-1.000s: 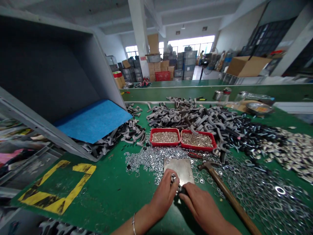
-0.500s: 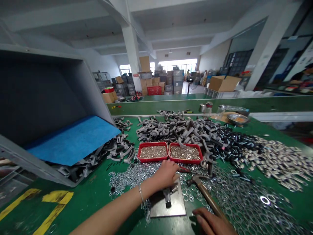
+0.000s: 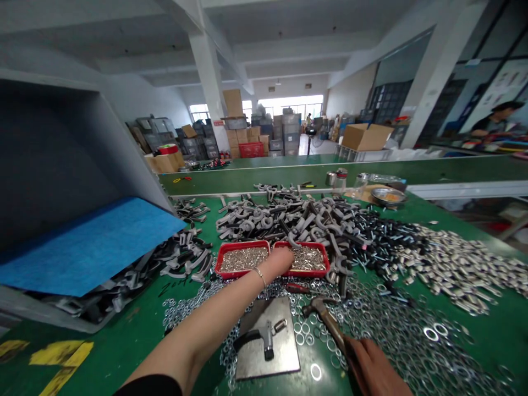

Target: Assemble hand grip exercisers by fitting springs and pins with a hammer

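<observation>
My left hand (image 3: pixel 284 259) reaches over the left part of the right red tray (image 3: pixel 325 273), which holds small metal pins; its fingers are hidden behind the back of the hand. My right hand (image 3: pixel 373 363) is closed round the wooden handle of a claw hammer (image 3: pixel 328 319), whose head rests among the rings. Between the hands lies a metal plate (image 3: pixel 284 363). A grey clamp-like part with a black end (image 3: pixel 267 338) lies on the plate, with a coil spring (image 3: pixel 280 325) beside it.
Left of it stands another red tray (image 3: pixel 223 272) of small pieces. Behind are heaped grey castings (image 3: pixel 264 217); rightward lie black-headed bolts (image 3: pixel 375 231), cylindrical metal pieces (image 3: pixel 454 264) and loose rings (image 3: pixel 396 335). A red-handled tool (image 3: pixel 297 288) lies before the trays. A grey bin (image 3: pixel 136 159) flanks the left.
My left hand has moved from above the plate forward to the right red tray, uncovering the part and spring. My right hand has closed on the hammer handle. The view has shifted slightly.
</observation>
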